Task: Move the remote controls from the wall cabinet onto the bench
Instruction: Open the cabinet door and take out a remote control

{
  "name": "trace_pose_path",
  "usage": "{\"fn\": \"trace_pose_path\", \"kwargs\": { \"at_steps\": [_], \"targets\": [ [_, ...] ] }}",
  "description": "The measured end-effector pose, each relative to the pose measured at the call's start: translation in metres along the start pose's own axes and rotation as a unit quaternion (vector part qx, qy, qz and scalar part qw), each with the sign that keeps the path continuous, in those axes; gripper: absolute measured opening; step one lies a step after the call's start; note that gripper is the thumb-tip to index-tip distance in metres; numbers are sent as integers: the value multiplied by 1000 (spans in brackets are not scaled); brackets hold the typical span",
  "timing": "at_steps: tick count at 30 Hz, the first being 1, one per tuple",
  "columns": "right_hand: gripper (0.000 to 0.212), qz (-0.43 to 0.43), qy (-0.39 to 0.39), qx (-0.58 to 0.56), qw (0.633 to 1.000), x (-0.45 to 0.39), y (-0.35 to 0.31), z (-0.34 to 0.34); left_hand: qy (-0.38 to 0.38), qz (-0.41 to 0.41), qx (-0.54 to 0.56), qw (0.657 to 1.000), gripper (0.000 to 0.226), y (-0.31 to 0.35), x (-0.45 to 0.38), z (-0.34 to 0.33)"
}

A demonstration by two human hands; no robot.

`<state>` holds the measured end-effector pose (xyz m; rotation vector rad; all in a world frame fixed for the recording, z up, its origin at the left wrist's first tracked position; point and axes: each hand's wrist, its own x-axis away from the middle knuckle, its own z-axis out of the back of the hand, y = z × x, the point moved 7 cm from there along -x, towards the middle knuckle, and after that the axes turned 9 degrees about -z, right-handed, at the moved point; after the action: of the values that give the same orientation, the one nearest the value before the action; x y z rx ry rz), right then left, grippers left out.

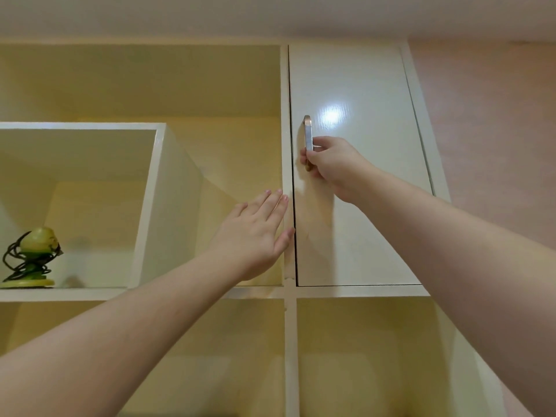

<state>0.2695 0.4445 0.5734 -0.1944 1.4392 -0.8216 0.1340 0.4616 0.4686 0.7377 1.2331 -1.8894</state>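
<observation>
— Where are the remote controls? I see none.

— None are in view. The wall cabinet (288,293) has open shelves on the left and below, and one closed door (361,176) on the right. My guess is that they sit behind that door; nothing on the open shelves looks like one, only a small green ornament (33,257) wrapped in dark wire.

— What are the hands doing?

— The right hand (329,165) is raised, arm stretched up and forward, its fingers curled around the lower part of the metal handle (308,136) near the door's left edge. The left hand (255,236) is spread flat, fingers together and pointing up, lying against the upright panel just beside the door's edge, holding nothing.

— Is the door open at all?

— It looks shut or barely cracked; I cannot tell which. Opening it seems to be the step in hand, so the task is only beginning.

— How would the remotes handle once reached?

— Judging by what such things usually are: light, rigid, smooth plastic, a bit slippery. Best taken around the middle of the body, fingers on one long side and thumb on the other, not pressing the buttons. A drop from this height could crack one, so a firm wrap is wise. The bench is out of view too.
</observation>
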Motion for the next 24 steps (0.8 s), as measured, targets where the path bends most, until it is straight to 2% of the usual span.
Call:
{"fn": "trace_pose_path", "kwargs": {
  "at_steps": [4,6,8,10,13,14,16,17,19,22,24],
  "targets": [
    [20,-19,-12,-51,998,10,-7,6,-21,23,29,999,63,6,1,5],
    [19,-23,-12,-54,998,15,-12,12,-22,29,89,995,64,17,5,5],
    [18,-41,-5,-54,998,19,-18,19,9,26,164,986,65,32,7,7],
    [17,-58,11,-43,997,24,-25,28,51,52,271,960,58,45,10,10],
    [16,-59,16,-48,997,31,-31,39,62,148,483,861,33,60,12,9],
    [13,-59,12,-52,997,33,-31,40,57,174,527,830,30,63,13,7],
    [7,-62,6,-72,995,37,-30,38,51,200,575,792,34,64,15,4],
    [2,-65,5,-83,994,40,-29,35,46,205,586,782,38,63,16,2],
    [16,-58,14,-70,996,44,-28,30,32,211,598,772,41,62,18,0],
    [24,-40,54,7,998,54,-29,24,35,219,594,773,39,66,21,7],
    [41,-25,102,90,990,59,-31,22,47,221,587,777,45,68,24,12]
  ]
}}
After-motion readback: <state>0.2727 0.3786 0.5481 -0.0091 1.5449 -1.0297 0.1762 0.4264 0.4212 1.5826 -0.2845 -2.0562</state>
